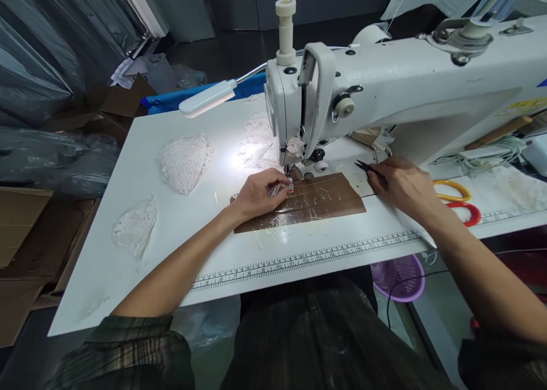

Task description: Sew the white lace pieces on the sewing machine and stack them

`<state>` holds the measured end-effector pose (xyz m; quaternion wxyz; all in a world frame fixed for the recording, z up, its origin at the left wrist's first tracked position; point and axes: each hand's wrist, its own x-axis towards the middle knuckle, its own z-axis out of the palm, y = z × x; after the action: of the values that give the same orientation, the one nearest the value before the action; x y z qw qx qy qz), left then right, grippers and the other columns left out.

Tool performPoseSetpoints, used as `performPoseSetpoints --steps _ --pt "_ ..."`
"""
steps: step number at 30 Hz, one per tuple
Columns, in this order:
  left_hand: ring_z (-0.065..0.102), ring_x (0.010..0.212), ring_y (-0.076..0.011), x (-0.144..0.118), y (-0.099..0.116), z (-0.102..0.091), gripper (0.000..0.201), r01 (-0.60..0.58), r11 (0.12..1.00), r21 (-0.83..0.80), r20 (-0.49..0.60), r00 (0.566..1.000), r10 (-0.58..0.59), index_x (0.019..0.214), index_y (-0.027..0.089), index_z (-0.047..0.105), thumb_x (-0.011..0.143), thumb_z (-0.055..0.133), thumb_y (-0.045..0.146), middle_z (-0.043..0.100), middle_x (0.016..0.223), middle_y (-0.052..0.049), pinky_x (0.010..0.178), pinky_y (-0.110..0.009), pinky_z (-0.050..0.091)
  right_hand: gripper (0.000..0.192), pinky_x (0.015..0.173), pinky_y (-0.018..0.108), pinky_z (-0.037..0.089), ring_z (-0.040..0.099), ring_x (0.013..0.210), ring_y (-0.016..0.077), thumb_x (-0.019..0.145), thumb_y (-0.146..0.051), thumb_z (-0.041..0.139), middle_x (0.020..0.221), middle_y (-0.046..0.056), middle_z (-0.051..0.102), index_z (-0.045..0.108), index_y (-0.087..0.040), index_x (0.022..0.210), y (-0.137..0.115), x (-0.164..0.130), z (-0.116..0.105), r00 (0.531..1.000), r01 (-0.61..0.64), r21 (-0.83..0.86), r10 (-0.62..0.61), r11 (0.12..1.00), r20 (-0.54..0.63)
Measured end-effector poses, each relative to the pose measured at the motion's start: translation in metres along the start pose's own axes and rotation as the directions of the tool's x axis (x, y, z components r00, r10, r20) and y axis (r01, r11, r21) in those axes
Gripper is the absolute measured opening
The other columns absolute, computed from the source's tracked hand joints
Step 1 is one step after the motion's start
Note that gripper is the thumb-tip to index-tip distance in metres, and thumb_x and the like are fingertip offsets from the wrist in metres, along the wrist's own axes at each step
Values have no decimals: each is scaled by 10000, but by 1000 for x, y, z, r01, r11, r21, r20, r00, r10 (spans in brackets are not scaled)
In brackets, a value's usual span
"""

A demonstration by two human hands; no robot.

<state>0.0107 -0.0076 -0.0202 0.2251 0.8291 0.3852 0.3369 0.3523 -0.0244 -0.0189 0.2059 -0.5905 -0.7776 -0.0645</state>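
We pinch the small lace piece (277, 189) in our left hand (256, 196) fingers, just at six o'clock of the presser foot (294, 172); our right hand (399, 186), at three o'clock, grips black snips (366, 166) pointing toward it

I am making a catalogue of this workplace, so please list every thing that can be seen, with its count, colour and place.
sewing machine: 1, white, back right of the table
table: 1, white, ruler printed along its front edge
lamp: 1, white, on a bendable neck, left of the machine
brown sheet: 1, brown, under the needle
lace pieces: several, white, left part of the table
scissors handles: 2, yellow and red, right of the machine
basket: 1, purple, under the table
cardboard boxes: several, brown, floor at left
small lace piece: 1, white, by the needle
thread snips: 1, black
left hand: pinching the small lace piece
right hand: holding the thread snips
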Motion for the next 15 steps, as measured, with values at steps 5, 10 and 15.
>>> performPoseSetpoints --steps 5,10,15 --pt "615 661 -113 8 -1 0 149 241 960 -144 -23 969 -247 904 188 603 837 710 266 708 764 -7 611 -269 512 238 557 346 324 553 618 228 945 -382 464 695 88 604 527 -236 767 -35 1 -4 997 -75 182 75 981 4" --pt "692 761 -154 10 -8 -4 288 333 896 -293 102 943 -317 1014 215 505 831 723 260 753 830 -23 709 -316 541 286 538 306 385 548 533 188 946 -489 457 701 27 648 515 -214 996 -83 3 5 971 -129 534 -1 836 237" --pt "706 818 -153 12 -15 -5 289 350 812 -466 157 937 -313 977 197 488 808 722 207 732 805 -18 808 -341 564 462 561 321 336 566 587 210 1030 -497 255 695 72 658 592 -199 922 -114 23 26 976 56 297 -115 953 186"
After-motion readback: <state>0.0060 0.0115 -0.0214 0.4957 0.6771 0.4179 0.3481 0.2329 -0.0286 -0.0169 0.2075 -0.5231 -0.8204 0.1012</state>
